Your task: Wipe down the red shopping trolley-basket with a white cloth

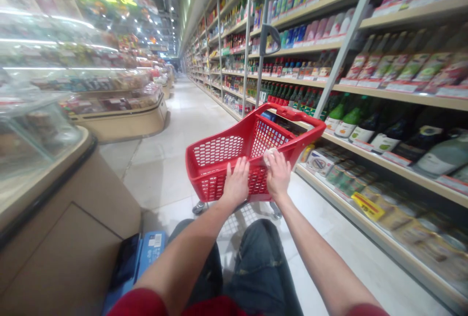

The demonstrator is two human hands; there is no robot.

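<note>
A red plastic shopping cart with perforated sides stands in front of me, its handle bar at the upper right. My left hand lies against the near side of the cart, fingers extended and apart, holding nothing. Farther right, my right hand is at the same side below the rim, with its fingers bent around a crumpled white cloth or tissue. The basket's visible interior shows no goods.
Shelves of bottles and cans run along the right. A beige display counter is close on the left, with a blue box beside it. Another rounded display stands farther ahead. The tiled aisle stretches away between them.
</note>
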